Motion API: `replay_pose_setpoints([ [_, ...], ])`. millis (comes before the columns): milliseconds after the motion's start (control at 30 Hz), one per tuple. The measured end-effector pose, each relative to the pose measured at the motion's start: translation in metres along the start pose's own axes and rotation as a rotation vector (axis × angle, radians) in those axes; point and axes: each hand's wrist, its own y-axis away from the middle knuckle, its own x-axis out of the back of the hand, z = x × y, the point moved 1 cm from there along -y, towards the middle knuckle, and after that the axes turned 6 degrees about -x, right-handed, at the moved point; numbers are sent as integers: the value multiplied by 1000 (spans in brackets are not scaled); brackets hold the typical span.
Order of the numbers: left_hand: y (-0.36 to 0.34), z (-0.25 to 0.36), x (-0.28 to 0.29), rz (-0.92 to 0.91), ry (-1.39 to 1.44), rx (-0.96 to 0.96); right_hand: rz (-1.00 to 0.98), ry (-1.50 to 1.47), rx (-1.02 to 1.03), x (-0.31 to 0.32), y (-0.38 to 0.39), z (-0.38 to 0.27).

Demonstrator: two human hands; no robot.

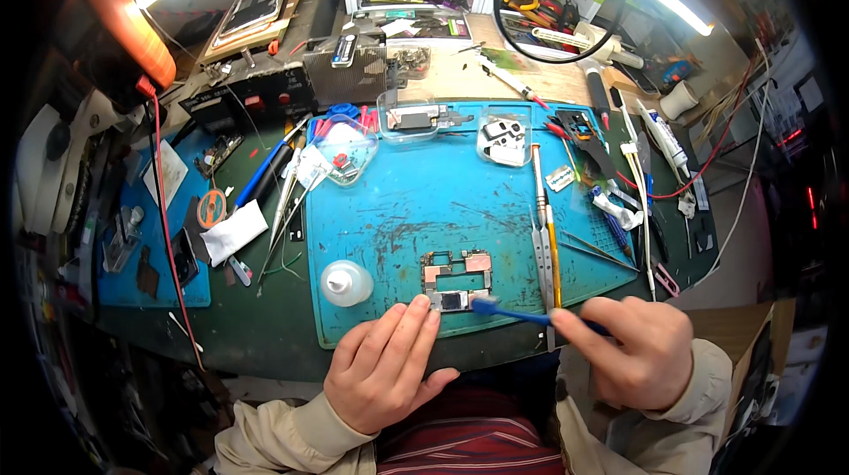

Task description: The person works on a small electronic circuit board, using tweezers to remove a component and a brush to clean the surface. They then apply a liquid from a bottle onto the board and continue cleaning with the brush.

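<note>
A phone circuit board (478,263) with a rectangular opening lies near the front of the blue work mat (389,201). My left hand (380,367) rests flat with its fingers stretched out, and its fingertips touch the board's lower left corner. In my right hand (632,353) is a blue toothbrush-like brush (522,313), gripped by its handle. The brush head meets the board's lower right part, beside a dark chip. Just left of the board stands a translucent white bottle (346,284) with a narrow top.
Long slim tools (546,245) and tweezers (594,251) lie right of the board. Clear plastic boxes with small parts (504,139) line the mat's back. A crumpled white tissue (234,232) lies left, near a red cable (163,236). Pliers and other tools fill the back right.
</note>
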Motion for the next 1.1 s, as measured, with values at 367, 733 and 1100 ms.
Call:
replay_pose_setpoints([
  [367,-1,1,-1,-6,-1,-4,64,-17,44,-15,-6,-7],
  [733,4,-1,-3,70,102,40,-48,45,-12,3,6,-6],
  [1100,-3,4,-1,4,-2,35,82,-90,-93,-11,-7,-2],
])
